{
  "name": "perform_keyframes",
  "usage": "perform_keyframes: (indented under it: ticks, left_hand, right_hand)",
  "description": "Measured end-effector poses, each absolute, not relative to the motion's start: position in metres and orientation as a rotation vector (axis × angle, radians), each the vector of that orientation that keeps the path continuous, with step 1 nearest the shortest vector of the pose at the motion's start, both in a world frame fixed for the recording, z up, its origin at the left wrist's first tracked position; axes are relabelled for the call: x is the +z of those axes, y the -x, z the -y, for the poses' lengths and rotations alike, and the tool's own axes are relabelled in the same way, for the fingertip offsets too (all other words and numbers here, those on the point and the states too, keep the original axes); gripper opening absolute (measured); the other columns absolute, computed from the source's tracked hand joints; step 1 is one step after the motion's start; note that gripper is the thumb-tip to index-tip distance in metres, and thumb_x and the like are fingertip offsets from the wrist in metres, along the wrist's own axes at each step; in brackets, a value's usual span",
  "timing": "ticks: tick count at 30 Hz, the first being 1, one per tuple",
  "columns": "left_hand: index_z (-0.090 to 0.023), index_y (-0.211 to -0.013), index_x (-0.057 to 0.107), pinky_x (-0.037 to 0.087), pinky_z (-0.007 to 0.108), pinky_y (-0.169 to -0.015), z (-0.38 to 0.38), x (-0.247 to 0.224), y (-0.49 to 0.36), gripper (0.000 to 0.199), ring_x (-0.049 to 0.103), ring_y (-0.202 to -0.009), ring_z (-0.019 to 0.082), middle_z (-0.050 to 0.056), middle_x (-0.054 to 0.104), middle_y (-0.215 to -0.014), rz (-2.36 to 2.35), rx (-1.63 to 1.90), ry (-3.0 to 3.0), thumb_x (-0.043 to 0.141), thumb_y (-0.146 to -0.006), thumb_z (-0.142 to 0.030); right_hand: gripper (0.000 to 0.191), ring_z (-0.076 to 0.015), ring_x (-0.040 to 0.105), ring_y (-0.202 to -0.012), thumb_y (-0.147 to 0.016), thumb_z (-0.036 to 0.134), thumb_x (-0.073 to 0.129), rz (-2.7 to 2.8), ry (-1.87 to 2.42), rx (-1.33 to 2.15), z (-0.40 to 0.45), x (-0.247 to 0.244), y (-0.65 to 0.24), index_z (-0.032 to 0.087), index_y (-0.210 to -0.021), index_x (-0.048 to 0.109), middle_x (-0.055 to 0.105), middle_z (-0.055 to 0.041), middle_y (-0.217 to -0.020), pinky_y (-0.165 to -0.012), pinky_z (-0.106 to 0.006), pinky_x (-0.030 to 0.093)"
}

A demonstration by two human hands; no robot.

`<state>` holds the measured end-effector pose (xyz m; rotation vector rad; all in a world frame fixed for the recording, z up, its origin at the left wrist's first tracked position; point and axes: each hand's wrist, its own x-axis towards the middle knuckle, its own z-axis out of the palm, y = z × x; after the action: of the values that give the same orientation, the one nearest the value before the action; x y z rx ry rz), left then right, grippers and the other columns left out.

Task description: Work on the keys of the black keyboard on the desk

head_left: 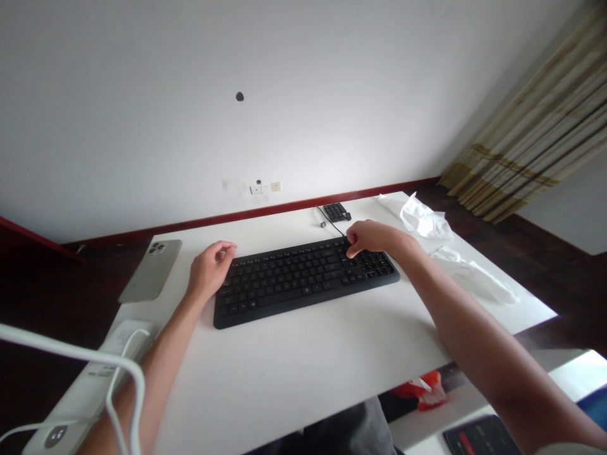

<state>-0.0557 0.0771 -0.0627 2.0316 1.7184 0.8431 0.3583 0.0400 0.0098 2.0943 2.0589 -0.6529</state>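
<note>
The keyboard (284, 278) lies on the worktop (294, 360), probably placed for both hands to reach. The left hand (208, 270) curls at its left end, perhaps steadying it; the right hand (372, 236) bends over its right part, fingers at the keys. Whether either grasps anything, I cannot tell. Dark key-like pieces (335, 212) sit beyond, seemingly grouped within reach.

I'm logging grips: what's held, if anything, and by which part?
Cannot be told: the left hand and right hand curl at the keyboard, their fingertips partly hidden.
</note>
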Motion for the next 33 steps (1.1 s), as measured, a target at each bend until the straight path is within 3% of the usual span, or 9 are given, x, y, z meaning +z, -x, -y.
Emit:
perform_keyframes:
  ticks: [3, 7, 11, 14, 25, 30, 33]
  left_hand:
    - [-0.026, -0.100, 0.074, 0.043, 0.028, -0.072, -0.077, -0.062, 0.056, 0.031, 0.062, -0.080, 0.019, 0.000, 0.074, -0.093, -1.714, 0.845, -2.032, 0.056, -0.091, -0.049]
    - [-0.026, -0.100, 0.074, 0.043, 0.028, -0.071, -0.078, -0.063, 0.057, 0.033, 0.061, -0.077, 0.019, 0.001, 0.074, -0.091, -1.698, 0.843, -2.044, 0.055, -0.092, -0.051]
    - [-0.026, -0.100, 0.074, 0.043, 0.028, -0.072, -0.079, -0.064, 0.058, 0.033, 0.062, -0.077, 0.019, 0.001, 0.074, -0.091, -1.688, 0.846, -2.058, 0.055, -0.093, -0.051]
    - [-0.026, -0.100, 0.074, 0.043, 0.028, -0.071, -0.079, -0.064, 0.058, 0.032, 0.062, -0.077, 0.019, 0.000, 0.073, -0.088, -1.689, 0.836, -2.062, 0.055, -0.092, -0.051]
    - [-0.026, -0.100, 0.075, 0.044, 0.029, -0.072, -0.078, -0.062, 0.056, 0.031, 0.062, -0.077, 0.019, 0.000, 0.074, -0.091, -1.684, 0.838, -2.029, 0.056, -0.091, -0.049]
    - [-0.026, -0.099, 0.075, 0.044, 0.029, -0.072, -0.079, -0.063, 0.056, 0.031, 0.062, -0.078, 0.019, 0.001, 0.074, -0.090, -1.682, 0.841, -2.035, 0.056, -0.091, -0.049]
    - [-0.026, -0.098, 0.074, 0.044, 0.028, -0.074, -0.078, -0.063, 0.055, 0.030, 0.063, -0.081, 0.020, 0.001, 0.076, -0.097, -1.669, 0.850, -2.032, 0.056, -0.091, -0.049]
  right_hand:
    - [0.023, -0.0168, 0.057, -0.067, -0.070, 0.034, 0.084, -2.163, -2.089, -0.696, -0.034, 0.010, -0.360, 0.022, -0.071, 0.064, 0.063, 0.0007, -0.071, -0.057, -0.029, 0.033]
    - [0.013, -0.0174, 0.062, -0.072, -0.078, 0.036, 0.077, -2.441, -1.943, -0.776, -0.025, 0.017, -0.364, 0.026, -0.087, 0.078, 0.070, 0.0009, -0.078, -0.063, -0.029, 0.042]
    - [0.021, -0.0201, 0.069, -0.089, -0.091, 0.029, 0.062, -2.706, -1.864, -0.688, -0.016, 0.028, -0.363, 0.028, -0.099, 0.082, 0.079, -0.0019, -0.100, -0.081, -0.031, 0.051]
    - [0.027, -0.0203, 0.071, -0.092, -0.092, 0.021, 0.059, -2.695, -1.854, -0.703, -0.012, 0.030, -0.357, 0.027, -0.105, 0.082, 0.079, -0.0025, -0.105, -0.083, -0.031, 0.053]
    - [0.021, -0.0198, 0.072, -0.085, -0.084, 0.014, 0.065, -2.573, -1.846, -0.773, -0.015, 0.017, -0.354, 0.025, -0.093, 0.081, 0.079, -0.0018, -0.092, -0.078, -0.029, 0.056]
    - [0.022, -0.0225, 0.070, -0.088, -0.093, 0.027, 0.060, -2.719, -2.014, -0.449, -0.018, 0.011, -0.345, 0.025, -0.100, 0.081, 0.079, -0.0041, -0.101, -0.082, -0.033, 0.053]
    - [0.029, -0.0265, 0.067, -0.104, -0.098, 0.027, 0.053, -2.814, -2.162, -0.216, -0.027, -0.004, -0.340, 0.024, -0.113, 0.078, 0.076, -0.0071, -0.119, -0.091, -0.037, 0.051]
